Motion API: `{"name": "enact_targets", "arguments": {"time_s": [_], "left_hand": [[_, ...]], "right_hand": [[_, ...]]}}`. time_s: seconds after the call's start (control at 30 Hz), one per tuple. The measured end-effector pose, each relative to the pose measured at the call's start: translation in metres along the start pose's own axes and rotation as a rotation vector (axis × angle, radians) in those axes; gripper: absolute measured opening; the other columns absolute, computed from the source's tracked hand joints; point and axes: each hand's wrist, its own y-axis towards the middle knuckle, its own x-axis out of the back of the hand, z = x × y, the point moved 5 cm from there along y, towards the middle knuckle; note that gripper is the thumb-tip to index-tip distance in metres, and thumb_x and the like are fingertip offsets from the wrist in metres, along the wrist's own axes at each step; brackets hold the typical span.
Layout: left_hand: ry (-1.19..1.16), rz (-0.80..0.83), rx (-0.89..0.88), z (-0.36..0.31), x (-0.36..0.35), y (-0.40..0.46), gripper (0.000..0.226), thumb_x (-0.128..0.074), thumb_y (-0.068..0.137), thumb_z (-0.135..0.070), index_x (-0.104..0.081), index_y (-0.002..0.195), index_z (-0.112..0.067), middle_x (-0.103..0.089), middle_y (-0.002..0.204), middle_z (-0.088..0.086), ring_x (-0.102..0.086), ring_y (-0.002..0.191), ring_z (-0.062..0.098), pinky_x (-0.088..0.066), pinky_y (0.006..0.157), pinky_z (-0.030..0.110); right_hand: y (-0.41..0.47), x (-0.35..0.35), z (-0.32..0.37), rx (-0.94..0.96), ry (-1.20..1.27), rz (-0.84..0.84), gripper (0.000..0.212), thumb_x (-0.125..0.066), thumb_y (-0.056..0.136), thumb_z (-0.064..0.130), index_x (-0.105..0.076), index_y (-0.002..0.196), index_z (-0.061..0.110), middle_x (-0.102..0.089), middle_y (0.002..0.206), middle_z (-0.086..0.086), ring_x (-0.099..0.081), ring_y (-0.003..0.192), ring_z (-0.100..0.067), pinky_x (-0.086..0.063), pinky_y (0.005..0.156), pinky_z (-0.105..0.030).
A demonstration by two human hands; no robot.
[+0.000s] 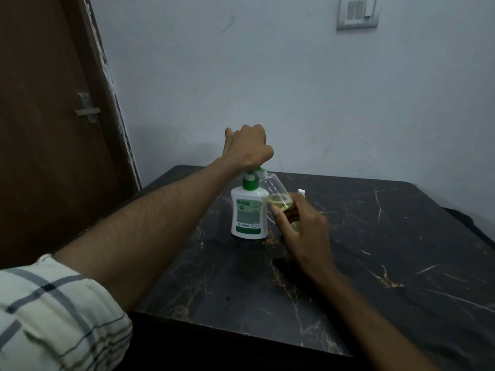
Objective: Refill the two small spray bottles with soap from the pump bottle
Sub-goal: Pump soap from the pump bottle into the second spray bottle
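Two hands: left hand (247, 147) fingers curled on white green-pump soap bottle (249, 214), right hand (301, 226) fingers clamp tilted clear spray bottle (276, 192) w/ mouth under nozzle, prob. to catch soap.

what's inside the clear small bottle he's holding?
Yellowish soap pooled at the low end of the tilted small bottle; the rest looks empty. The right hand covers its base.

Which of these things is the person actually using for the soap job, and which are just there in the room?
In use:
pump bottle
clear spray bottle, tilted to the nozzle
left hand on the pump
right hand gripping the spray bottle
white-capped item behind it, maybe the second bottle

Just there:
table
door
wall switch
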Motion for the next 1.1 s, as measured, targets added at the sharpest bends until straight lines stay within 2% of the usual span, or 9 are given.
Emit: {"name": "enact_targets", "arguments": {"time_s": [0.2,0.37,0.53,0.7,1.0,1.1], "left_hand": [[-0.011,-0.003,0.011,0.0017,-0.0017,0.0011,0.035,-0.043,0.063,-0.026,-0.068,0.084,-0.013,-0.074,0.088,0.004,-0.066,0.083,0.029,-0.036,0.093,0.048],[-0.007,-0.015,0.005,-0.0002,0.0014,0.0003,0.024,-0.043,0.061,-0.026,-0.06,0.073,-0.014,-0.071,0.08,0.005,-0.063,0.077,0.029,-0.037,0.094,0.048],[-0.01,-0.027,0.024,0.0037,-0.002,0.0012,0.042,-0.042,0.061,-0.026,-0.072,0.086,-0.009,-0.076,0.09,0.008,-0.068,0.084,0.032,-0.034,0.09,0.046],[0.023,-0.022,-0.008,-0.0009,0.0004,0.0019,0.035,-0.043,0.062,-0.027,-0.067,0.081,-0.011,-0.074,0.086,0.007,-0.066,0.081,0.031,-0.033,0.089,0.045],[0.02,-0.023,-0.012,-0.0001,0.0007,0.003,0.032,-0.044,0.063,-0.027,-0.066,0.08,-0.013,-0.073,0.084,0.004,-0.065,0.08,0.03,-0.035,0.093,0.048],[-0.001,-0.031,-0.004,0.0012,-0.001,0.0029,0.033,-0.042,0.061,-0.026,-0.066,0.078,-0.011,-0.074,0.085,0.005,-0.065,0.08,0.03,-0.033,0.091,0.046]], "right_hand": [[0.0006,-0.0004,0.0012,0.003,0.003,-0.005,0.022,-0.064,0.102,0.042,-0.062,0.115,0.024,-0.067,0.098,0.015,-0.065,0.089,0.004,-0.048,0.07,-0.007],[-0.0007,0.0001,0.0019,0.005,-0.002,-0.005,0.02,-0.064,0.101,0.042,-0.061,0.113,0.027,-0.063,0.094,0.02,-0.064,0.089,0.006,-0.047,0.069,-0.006],[0.0004,0.0002,0.0019,0.008,0.004,-0.003,0.021,-0.065,0.101,0.041,-0.062,0.115,0.026,-0.065,0.097,0.017,-0.064,0.089,0.005,-0.047,0.07,-0.006],[-0.0007,0.0012,0.0026,0.009,0.004,-0.001,0.018,-0.064,0.101,0.043,-0.058,0.115,0.033,-0.059,0.095,0.028,-0.064,0.091,0.007,-0.049,0.071,-0.006],[-0.0002,-0.0003,0.0003,0.006,-0.009,0.003,0.022,-0.062,0.101,0.045,-0.06,0.116,0.03,-0.062,0.097,0.021,-0.064,0.092,0.005,-0.05,0.072,-0.008],[0.0002,0.0005,0.0014,0.013,-0.002,-0.005,0.019,-0.064,0.101,0.041,-0.061,0.115,0.028,-0.063,0.096,0.02,-0.065,0.09,0.004,-0.049,0.072,-0.008]]}}
